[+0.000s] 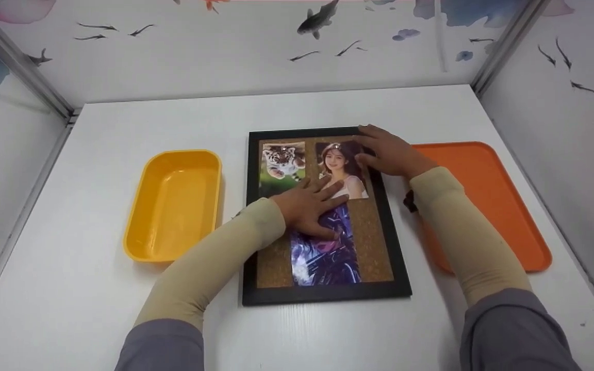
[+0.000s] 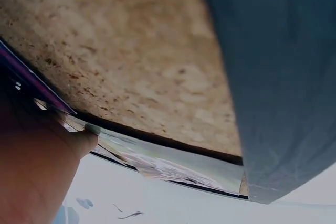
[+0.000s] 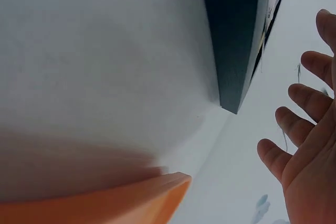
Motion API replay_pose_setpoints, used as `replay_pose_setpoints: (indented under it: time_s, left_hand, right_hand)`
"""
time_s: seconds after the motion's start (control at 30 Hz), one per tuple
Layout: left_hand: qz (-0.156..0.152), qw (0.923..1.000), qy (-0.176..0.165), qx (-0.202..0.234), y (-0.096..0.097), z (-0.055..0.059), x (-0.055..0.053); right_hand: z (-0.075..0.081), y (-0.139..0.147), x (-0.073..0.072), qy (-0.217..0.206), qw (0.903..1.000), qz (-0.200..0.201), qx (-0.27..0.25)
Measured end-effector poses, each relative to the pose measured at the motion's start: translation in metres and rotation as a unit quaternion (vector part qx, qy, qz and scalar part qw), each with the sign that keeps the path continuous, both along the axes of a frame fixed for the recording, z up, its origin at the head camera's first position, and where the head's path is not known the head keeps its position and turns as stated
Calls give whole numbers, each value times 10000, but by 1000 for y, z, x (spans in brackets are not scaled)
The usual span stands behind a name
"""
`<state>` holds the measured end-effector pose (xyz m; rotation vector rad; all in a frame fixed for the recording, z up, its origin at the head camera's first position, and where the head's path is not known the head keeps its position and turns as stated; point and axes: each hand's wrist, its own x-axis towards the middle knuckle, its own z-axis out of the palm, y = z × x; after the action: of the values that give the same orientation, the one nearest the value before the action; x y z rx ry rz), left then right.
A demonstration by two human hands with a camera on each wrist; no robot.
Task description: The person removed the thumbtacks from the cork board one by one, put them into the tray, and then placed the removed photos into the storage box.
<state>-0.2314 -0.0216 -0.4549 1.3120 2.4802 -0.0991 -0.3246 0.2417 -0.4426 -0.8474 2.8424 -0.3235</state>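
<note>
A black-framed cork board (image 1: pixel 328 294) lies on the white table. Three pictures are on its cork: a tiger photo (image 1: pixel 280 158) at upper left, a portrait photo (image 1: pixel 334 159) at upper right, and a blue-purple picture (image 1: pixel 323 265) below them. My left hand (image 1: pixel 310 208) rests with fingers spread across the lower part of the portrait and the top of the blue-purple picture, hiding parts of both. At the board's upper right corner is my right hand (image 1: pixel 392 152), its fingers extended over the frame and the portrait's right edge. In the right wrist view its fingers (image 3: pixel 296 127) are spread, holding nothing.
A yellow rectangular bin (image 1: pixel 176 206) stands left of the board. To the right lies an orange tray (image 1: pixel 493 206), partly covered by my right forearm. Printed panels (image 1: pixel 235 51) with fish wall in the table (image 1: pixel 96 129) at the back and sides.
</note>
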Motion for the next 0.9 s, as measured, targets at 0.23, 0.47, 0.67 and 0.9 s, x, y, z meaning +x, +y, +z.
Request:
replay_pose_setpoints:
  time_s: [0.23, 0.47, 0.67, 0.9]
  left_hand:
    - [-20, 10000, 83, -7, 1, 0, -3]
    - [10, 10000, 76, -30, 1, -1, -2]
    - [-14, 10000, 42, 31, 2, 1, 0]
    - [-36, 9999, 141, -55, 0, -2, -1]
  right_hand:
    - [-3, 1, -11, -187, 9997, -51, -120]
    - [-6, 1, -24, -147, 9994, 143, -263]
    - [-9, 1, -31, -189, 9985, 278, -434]
    - [-8, -7, -40, -312, 9971, 384, -578]
